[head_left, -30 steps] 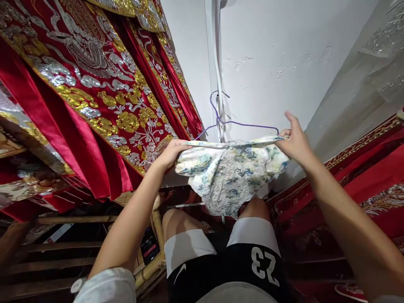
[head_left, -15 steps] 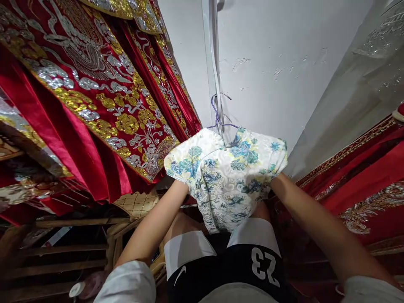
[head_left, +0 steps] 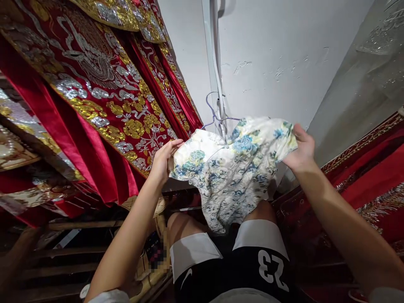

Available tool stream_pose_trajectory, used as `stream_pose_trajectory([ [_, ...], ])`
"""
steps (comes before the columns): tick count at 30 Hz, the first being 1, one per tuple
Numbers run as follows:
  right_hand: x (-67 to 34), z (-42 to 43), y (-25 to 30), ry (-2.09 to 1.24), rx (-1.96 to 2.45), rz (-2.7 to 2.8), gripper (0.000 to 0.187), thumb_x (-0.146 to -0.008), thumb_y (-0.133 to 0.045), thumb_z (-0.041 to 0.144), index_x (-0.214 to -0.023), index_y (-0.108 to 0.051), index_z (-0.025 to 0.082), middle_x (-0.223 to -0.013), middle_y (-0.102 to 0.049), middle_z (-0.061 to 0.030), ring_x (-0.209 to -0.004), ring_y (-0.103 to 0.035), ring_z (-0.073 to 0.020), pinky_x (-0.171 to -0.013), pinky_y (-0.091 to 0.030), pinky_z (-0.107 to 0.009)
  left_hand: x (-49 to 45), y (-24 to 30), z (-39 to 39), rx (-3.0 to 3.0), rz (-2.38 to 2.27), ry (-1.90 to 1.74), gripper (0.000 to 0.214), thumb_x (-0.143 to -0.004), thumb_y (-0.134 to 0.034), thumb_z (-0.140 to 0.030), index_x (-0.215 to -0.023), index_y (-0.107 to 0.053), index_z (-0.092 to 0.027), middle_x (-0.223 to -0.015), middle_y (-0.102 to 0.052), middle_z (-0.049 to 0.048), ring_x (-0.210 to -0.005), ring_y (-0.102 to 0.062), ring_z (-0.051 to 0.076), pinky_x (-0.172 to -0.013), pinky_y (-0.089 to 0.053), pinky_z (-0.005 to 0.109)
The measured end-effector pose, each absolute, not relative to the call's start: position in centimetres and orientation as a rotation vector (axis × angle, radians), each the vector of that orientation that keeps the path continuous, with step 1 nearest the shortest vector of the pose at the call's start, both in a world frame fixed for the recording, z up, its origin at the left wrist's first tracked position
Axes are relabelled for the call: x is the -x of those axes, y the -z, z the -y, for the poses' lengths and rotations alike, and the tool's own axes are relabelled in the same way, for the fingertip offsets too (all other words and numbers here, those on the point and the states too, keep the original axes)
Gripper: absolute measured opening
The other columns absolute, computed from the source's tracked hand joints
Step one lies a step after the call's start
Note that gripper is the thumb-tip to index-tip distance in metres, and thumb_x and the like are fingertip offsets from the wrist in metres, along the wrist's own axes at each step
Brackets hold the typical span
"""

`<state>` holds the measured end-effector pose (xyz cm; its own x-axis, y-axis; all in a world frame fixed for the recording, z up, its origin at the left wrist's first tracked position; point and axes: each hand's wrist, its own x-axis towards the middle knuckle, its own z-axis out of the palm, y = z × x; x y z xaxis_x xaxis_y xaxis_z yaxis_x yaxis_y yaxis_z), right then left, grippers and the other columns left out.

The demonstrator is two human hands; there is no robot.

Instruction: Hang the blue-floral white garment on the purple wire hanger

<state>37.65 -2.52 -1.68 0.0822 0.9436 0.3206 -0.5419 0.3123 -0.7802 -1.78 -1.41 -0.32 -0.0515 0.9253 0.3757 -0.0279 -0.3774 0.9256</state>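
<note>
A white garment with blue and yellow flowers (head_left: pixel 233 168) hangs over a thin purple wire hanger (head_left: pixel 212 114), held up in front of a white wall. My left hand (head_left: pixel 162 160) grips the garment's left shoulder edge with fingers curled round the cloth. My right hand (head_left: pixel 301 147) pinches the right shoulder edge, thumb on top. The lower part of the garment droops toward my knees.
Red satin robes with gold and silver embroidery (head_left: pixel 94 97) hang close on the left. More red embroidered cloth (head_left: pixel 362 185) lies on the right. A white pipe (head_left: pixel 213 54) runs up the wall behind the hanger. A wooden and bamboo frame (head_left: pixel 63 256) stands low left.
The garment was pulled up over the hanger's arms. My hands went under the cloth, then came back out to the shoulder edges and lifted it slightly.
</note>
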Motion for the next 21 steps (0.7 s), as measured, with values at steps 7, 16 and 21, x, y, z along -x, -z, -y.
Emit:
stream_pose_trajectory([
  [7,-32.4,6.2,-2.8,-1.374,0.368,1.543,0.069,-0.082,-0.05,0.08,-0.104,-0.075,0.02,-0.102,-0.075,-0.0113,-0.099,-0.07,-0.0285,-0.082,-0.057,-0.043,0.6,1.0,0.3,-1.96,-1.282,-1.54,0.045,-0.087,-0.063,-0.061,-0.078,-0.068,-0.017,-0.072,-0.063,0.0024,-0.068,-0.055,0.016,-0.065,-0.042,0.028],
  [16,-28.6,6.8,3.5,-1.077,0.844,2.024,0.052,-0.092,-0.062,0.055,-0.13,-0.069,0.02,-0.122,-0.069,-0.0109,-0.125,-0.058,-0.028,-0.113,-0.039,-0.045,-5.5,3.0,2.7,-1.686,-0.733,-1.779,0.061,-0.098,-0.036,-0.061,-0.064,-0.061,-0.018,-0.066,-0.057,0.0053,-0.064,-0.052,0.016,-0.063,-0.042,0.03],
  [21,-29.8,5.1,5.0,-0.834,0.909,1.737,0.057,-0.083,-0.073,0.046,-0.136,-0.063,0.025,-0.133,-0.064,-0.0077,-0.13,-0.054,-0.0273,-0.114,-0.038,-0.043,-9.2,-0.2,5.1,-1.295,-0.424,-1.351,0.059,-0.094,-0.036,-0.063,-0.062,-0.058,-0.018,-0.061,-0.057,0.0054,-0.052,-0.05,0.014,-0.057,-0.048,0.031],
])
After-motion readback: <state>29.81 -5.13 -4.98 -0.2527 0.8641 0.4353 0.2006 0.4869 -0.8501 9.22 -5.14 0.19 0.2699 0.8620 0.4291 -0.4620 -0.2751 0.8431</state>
